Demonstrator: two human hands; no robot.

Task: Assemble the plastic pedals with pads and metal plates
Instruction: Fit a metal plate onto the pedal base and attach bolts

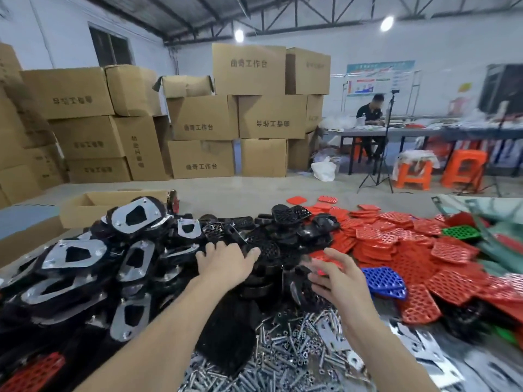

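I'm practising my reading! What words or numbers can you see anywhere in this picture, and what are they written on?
"曲奇工作台": on the top cardboard box.
"曲奇工作台": on the middle box and the bottom box.
"曲奇工作台", upside down: on the right-hand box.
Left stack of boxes: upside-down print, too blurred to read.
Wall poster: too blurred to read.
Yellow note: too small to read.

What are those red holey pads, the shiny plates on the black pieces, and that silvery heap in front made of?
Red pads: probably moulded plastic or rubber, matte, uniform colour, regular holes. Plates: likely sheet metal, thin, flat, mirror-like glare. Heap of bolts: apparently steel, possibly plated, with bright silvery glints; too blurred for more.
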